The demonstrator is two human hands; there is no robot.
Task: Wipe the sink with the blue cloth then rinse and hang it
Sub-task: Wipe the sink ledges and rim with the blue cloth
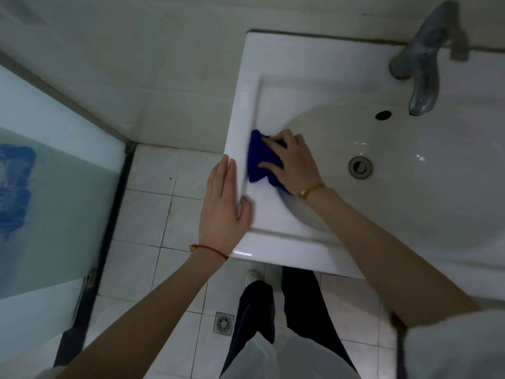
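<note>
Left hand (222,206) flat, loose grip on glossy white sink (273,250) rim, right hand (291,160) pressing crumpled blue cloth (258,162)

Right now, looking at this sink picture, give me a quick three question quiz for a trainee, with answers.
1. True or false: the blue cloth is under the right hand.
2. Where is the left hand? A) on the faucet B) flat on the sink rim's left edge C) in the basin
3. Fill in: no water runs from the ____.

Key: 1 true; 2 B; 3 faucet.
</note>
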